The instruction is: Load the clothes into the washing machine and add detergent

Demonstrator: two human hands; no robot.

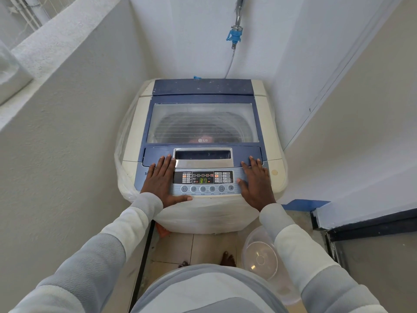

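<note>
A top-loading washing machine point(135, 132), cream with a blue lid, stands in a narrow corner. Its lid point(202, 123) is closed, and dark and pinkish clothes show dimly through the clear window. The control panel point(203, 180) is lit and its display reads 37. My left hand point(161, 182) lies flat on the front left of the machine, fingers straight, fingertips at the lid's edge. My right hand point(256, 184) lies flat on the front right in the same way. Neither hand holds anything. No detergent is in view.
White walls close in on the left, back and right. A water hose with a blue tap fitting point(234, 37) hangs on the back wall. A clear plastic basin point(261, 258) sits on the tiled floor at my right. A door threshold point(361, 224) lies at the right.
</note>
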